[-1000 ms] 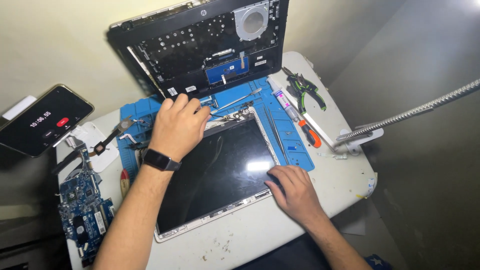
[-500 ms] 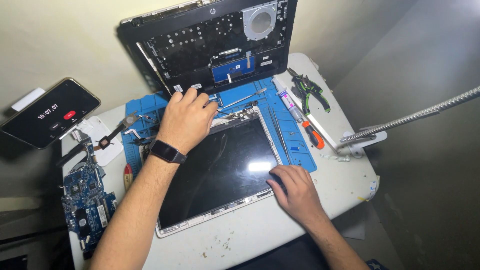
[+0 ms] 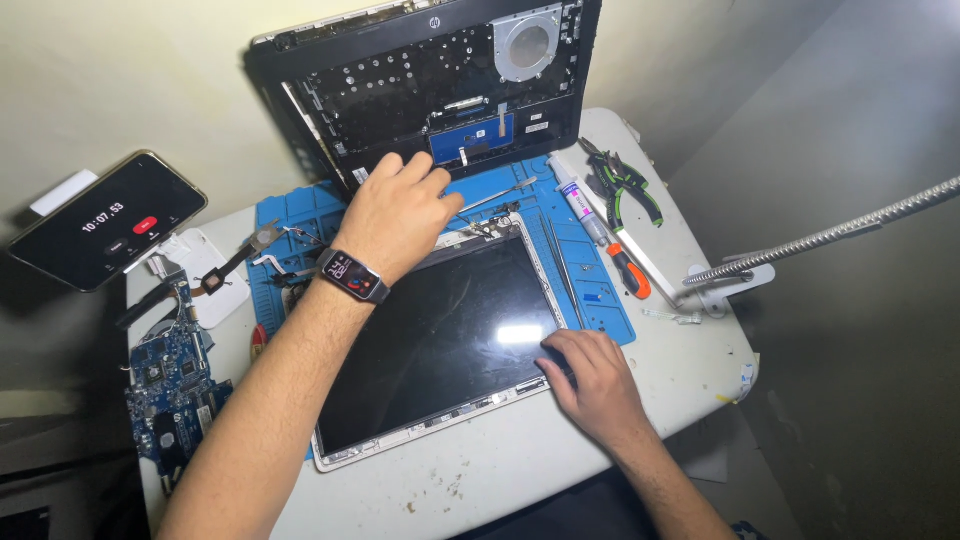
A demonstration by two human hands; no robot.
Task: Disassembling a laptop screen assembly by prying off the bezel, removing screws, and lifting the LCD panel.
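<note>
Since a second ago, my left hand (image 3: 400, 215) has crept up the frame from the top edge of the flat black glass-fronted laptop screen panel (image 3: 440, 340) toward the stripped black laptop base (image 3: 430, 85) propped against the wall; now its loosely spread, empty fingers rest at that base's lower edge. My right hand (image 3: 595, 385) hasn't shifted: fingers curled flat, pressing the panel's lower right corner, gripping nothing.

From the head view, the panel lies mid-frame, half on the blue silicone work mat (image 3: 590, 270). I judge it thin, slick and fragile, best held by its silver edges, never the glass. Right of it lie tweezers (image 3: 562, 270), an orange-handled screwdriver (image 3: 625, 268) and green-handled pliers (image 3: 625, 185), crowding that side. A blue circuit board (image 3: 170, 385) sits lower left, a phone (image 3: 105, 220) upper left.
</note>
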